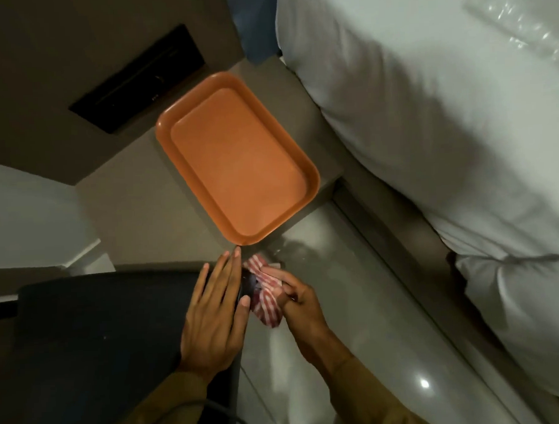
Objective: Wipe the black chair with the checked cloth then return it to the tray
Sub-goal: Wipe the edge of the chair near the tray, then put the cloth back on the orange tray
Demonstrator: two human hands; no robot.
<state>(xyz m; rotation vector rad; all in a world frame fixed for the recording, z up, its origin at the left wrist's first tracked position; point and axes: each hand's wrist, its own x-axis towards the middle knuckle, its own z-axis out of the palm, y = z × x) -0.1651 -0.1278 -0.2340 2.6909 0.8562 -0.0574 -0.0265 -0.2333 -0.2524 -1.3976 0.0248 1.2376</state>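
The right hand (299,302) is clamping its fingers on the cloth (265,297) against the chair (101,331) edge; the left hand (213,314) is lying flat, fingers apart; the tray (165,120) is lying ahead.

a low grey ledge (304,153) beside the bed (427,109) carries an orange tray (164,127), which lies flat with nothing in it. below the ledge runs a glossy grey floor (356,320), on which the black chair (101,331) stands.
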